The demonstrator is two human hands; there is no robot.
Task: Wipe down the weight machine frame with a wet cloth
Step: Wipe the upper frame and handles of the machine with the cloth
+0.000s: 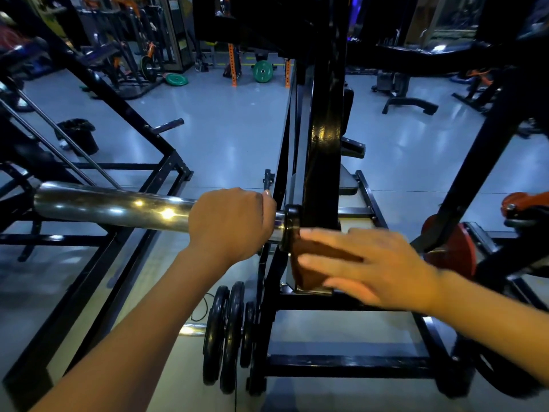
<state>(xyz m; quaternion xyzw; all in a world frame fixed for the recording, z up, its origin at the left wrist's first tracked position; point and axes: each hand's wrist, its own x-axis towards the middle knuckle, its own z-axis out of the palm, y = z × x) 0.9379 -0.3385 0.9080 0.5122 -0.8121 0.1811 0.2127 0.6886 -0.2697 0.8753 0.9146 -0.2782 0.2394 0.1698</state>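
Grey gym floor (231,138) shines under cold light, crowded with dark racks; green weight plates (262,71) lie far beyond my knuckles, and a black bin (77,135) stands off past my left forearm; my left hand (230,223) is curled over the chrome bar sleeve (113,205), fingers wrapped round it just short of the black collar (289,227); my right hand (365,263) lies with fingers straight and close together, blurred, pressing the brown cloth (312,263) flat against the machine frame (323,138) right beside that collar; the cloth sits under my fingertips and hangs a little below them, touching the upright where it meets the pale lower beam (356,224); whether it is wet I cannot tell; below my right palm small black plates (225,331) stand on edge by the base rail (341,367); a red plate (457,251) shows just past my right wrist.
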